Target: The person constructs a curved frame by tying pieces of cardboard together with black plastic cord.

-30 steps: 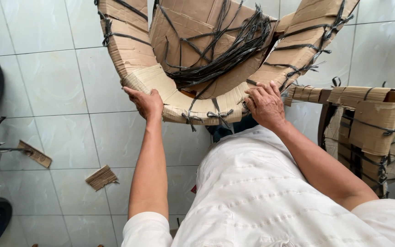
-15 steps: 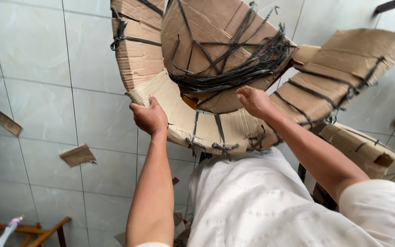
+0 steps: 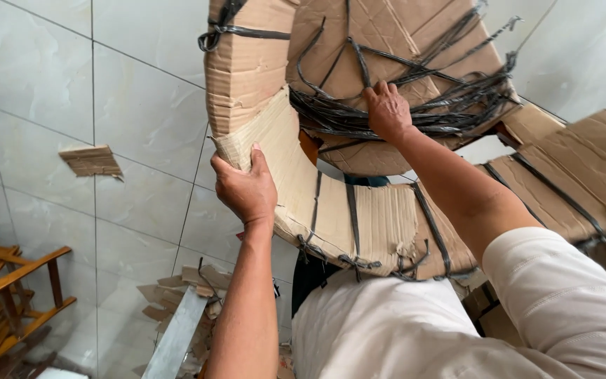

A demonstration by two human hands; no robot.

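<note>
Up close, the left hand (image 3: pixel 247 188) has its grip closed on the curved edge of a big cardboard ring (image 3: pixel 331 203) tied with dark straps. The right hand (image 3: pixel 387 109) reaches into the middle and its fingers press down on a bunch of black straps (image 3: pixel 450 98) lying on brown cardboard. The ring is held up in front of the person's white shirt (image 3: pixel 401 330). A torn cardboard scrap (image 3: pixel 92 161) lies on the grey floor tiles (image 3: pixel 142 105). A wooden frame (image 3: pixel 15 302) sits low on the left.

Curved cardboard bundle (image 3: pixel 359 210) — black-strapped, upheld
</note>
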